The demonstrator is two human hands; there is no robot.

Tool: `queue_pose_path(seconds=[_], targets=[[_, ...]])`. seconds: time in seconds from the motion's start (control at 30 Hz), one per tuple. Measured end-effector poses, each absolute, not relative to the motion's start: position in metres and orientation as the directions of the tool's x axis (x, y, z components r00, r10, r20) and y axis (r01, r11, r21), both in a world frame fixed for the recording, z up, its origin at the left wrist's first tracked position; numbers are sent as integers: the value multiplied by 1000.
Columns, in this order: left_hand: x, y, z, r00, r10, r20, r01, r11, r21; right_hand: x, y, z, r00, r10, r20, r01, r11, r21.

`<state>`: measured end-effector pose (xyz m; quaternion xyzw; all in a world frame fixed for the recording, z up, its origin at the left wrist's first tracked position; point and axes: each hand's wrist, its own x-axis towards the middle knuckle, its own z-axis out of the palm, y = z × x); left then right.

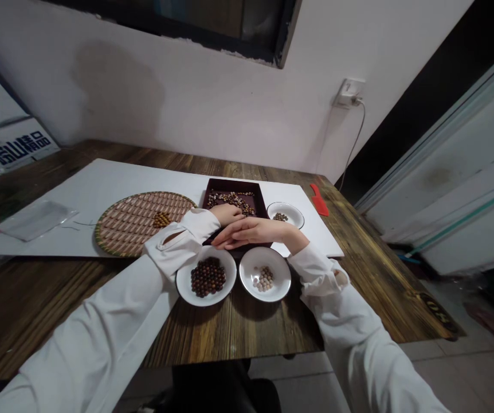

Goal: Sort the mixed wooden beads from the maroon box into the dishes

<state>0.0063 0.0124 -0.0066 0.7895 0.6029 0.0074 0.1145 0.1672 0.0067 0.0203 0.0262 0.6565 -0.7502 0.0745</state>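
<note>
The right hand (251,232) lies across the near edge of the dark tray (236,190), fingers pressed together and stretched out flat. They point toward the person's left and slightly down, so the hand's long axis runs almost level across the view. Nothing shows in its grip. The left hand (226,214) sits just behind it, over the tray, reaching forward and to the right toward the mixed beads (230,201). Its fingertips are hidden, so I cannot tell whether it pinches anything.

The tray is rectangular, with its longer sides running roughly left to right, and it stands on a white board (79,241) on the wooden desk (58,298). Just left of it lies a round woven tray (137,223) with a small heap of brown beads (161,219). Just right of it is a small plate (285,215) holding a few beads. Nearer the person, below both hands, sit a white plate of dark beads (206,276) and a white plate of pale beads (265,278), side by side on the bare wood. A red comb (319,199) lies beyond the small plate.
</note>
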Motion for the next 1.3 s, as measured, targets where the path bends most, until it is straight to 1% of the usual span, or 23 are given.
queue_pose_path(seconds=[0.23,0.33,0.43,0.57,0.7,0.87,1.3], targets=[[5,15,-10,271,957,-107,949,-246,199,166,8,17,-988,-45,-146,151,-152,-977],[5,16,-11,272,956,-110,947,-245,209,166,8,17,-984,-32,-177,180,-176,-968],[4,16,-11,282,951,-124,943,-251,219,166,8,19,-979,-33,-199,202,-195,-960],[4,16,-10,294,947,-133,939,-260,224,167,8,21,-980,-41,-193,197,-214,-957],[4,16,-11,296,947,-121,935,-262,240,168,7,24,-971,-31,-236,237,-176,-955],[3,19,-17,283,955,-93,943,-259,211,168,4,26,-954,-37,-296,299,-129,-946],[3,20,-17,297,949,-105,940,-271,207,169,5,24,-959,-48,-281,285,-127,-950]])
